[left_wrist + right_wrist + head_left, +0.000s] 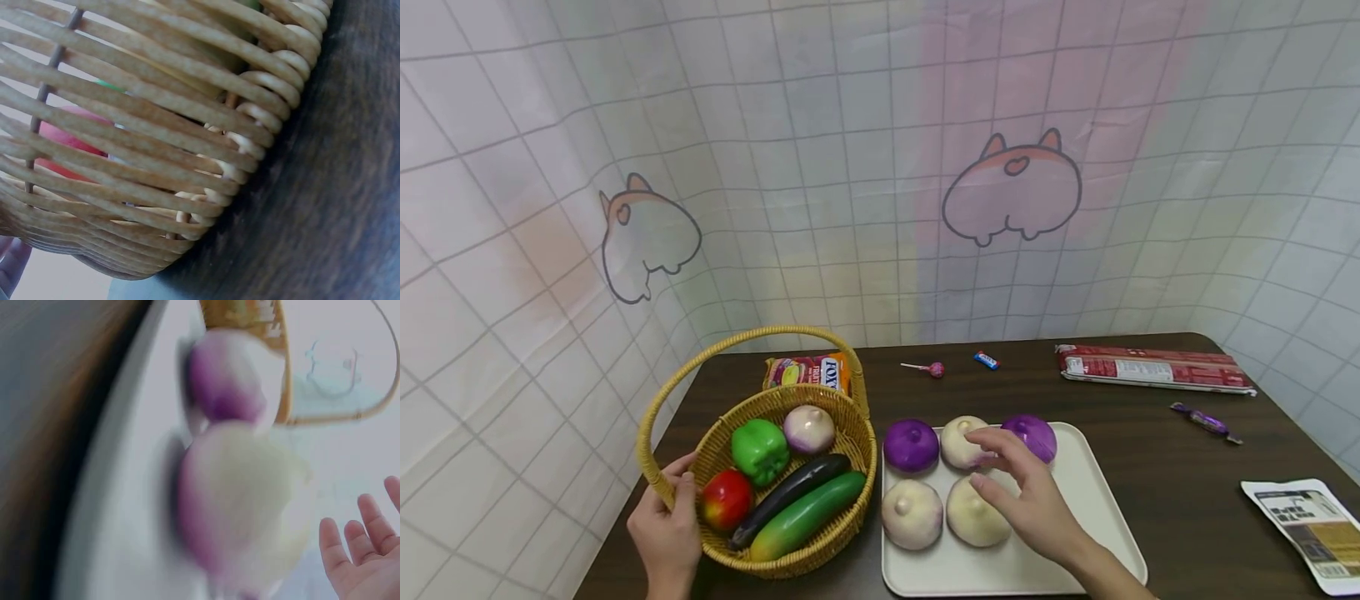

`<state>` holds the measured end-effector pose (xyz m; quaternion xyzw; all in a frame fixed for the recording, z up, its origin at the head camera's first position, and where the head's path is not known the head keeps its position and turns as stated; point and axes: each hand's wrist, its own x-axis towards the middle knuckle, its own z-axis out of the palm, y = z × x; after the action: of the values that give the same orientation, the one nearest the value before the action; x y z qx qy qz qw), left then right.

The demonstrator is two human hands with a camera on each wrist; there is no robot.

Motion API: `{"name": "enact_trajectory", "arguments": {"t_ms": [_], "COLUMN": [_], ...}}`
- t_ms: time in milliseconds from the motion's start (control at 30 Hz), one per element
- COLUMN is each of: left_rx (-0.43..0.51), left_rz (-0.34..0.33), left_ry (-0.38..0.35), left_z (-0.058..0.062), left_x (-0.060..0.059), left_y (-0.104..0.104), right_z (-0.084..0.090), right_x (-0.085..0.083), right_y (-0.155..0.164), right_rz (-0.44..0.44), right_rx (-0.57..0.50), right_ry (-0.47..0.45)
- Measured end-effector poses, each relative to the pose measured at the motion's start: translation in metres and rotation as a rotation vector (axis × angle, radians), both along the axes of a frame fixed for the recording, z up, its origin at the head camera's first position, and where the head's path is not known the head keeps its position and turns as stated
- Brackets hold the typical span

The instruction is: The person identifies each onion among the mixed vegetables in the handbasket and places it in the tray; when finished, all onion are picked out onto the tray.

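My left hand [666,529] grips the left side of a woven basket [842,546], thumb on the rim by the handle's base. Inside lie a white-and-purple turnip [809,429], a green bell pepper [760,452], a red apple-like fruit [727,500], a dark eggplant [790,500] and a green cucumber-like vegetable [808,517]. Over the white tray [1075,500] my right hand [1033,500] hovers with spread fingers, holding nothing. Pale turnips [912,514] and two purple onion-like vegetables [912,447] sit on it. In the right wrist view, a turnip [244,500] appears beside the relaxed fingers.
Behind the basket lies a candy bag [808,372]. A lollipop [935,369], a small blue candy [987,360] and a long red package [1150,369] line the back. On the right are a purple-wrapped candy [1206,422] and a white-and-brown packet [1311,529].
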<state>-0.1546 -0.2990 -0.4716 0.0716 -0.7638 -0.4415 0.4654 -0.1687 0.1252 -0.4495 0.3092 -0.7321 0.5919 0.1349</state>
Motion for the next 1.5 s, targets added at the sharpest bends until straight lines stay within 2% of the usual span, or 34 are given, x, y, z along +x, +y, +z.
{"name": "enact_trajectory", "arguments": {"t_ms": [133,333,600,700,833,933,1100,1333,1500], "left_rx": [-0.007,-0.016,-0.036,-0.044,-0.043,-0.04,-0.04,-0.04,-0.038], "left_rz": [0.006,0.021,0.039,0.042,0.042,0.043,0.044,0.04,0.029], "left_ry": [0.009,-0.005,0.013,0.015,0.014,0.01,-0.001,0.011,0.008], "left_z": [0.001,-0.001,0.0,0.001,0.0,-0.002,-0.003,-0.003,-0.002], "left_x": [0.0,-0.002,-0.002,-0.002,-0.002,-0.002,-0.002,-0.001,0.0], "left_y": [0.001,0.001,-0.001,-0.002,-0.002,-0.002,-0.002,-0.002,-0.001], "right_z": [0.013,0.024,0.036,0.037,0.036,0.034,0.031,0.035,0.037], "right_x": [-0.001,-0.001,0.001,-0.002,-0.007,-0.01,-0.014,-0.021,-0.029], "right_y": [-0.022,-0.059,-0.098,-0.108,-0.119,-0.126,-0.139,-0.156,-0.169], "right_rz": [0.034,0.093,0.205,0.213,0.207,0.221,0.24,0.183,0.163], "right_rx": [0.06,0.109,0.176,0.187,0.199,0.18,0.085,0.034,-0.033], "right_ry": [-0.004,0.025,-0.07,-0.086,-0.152,-0.224,-0.341,-0.451,-0.484]}}
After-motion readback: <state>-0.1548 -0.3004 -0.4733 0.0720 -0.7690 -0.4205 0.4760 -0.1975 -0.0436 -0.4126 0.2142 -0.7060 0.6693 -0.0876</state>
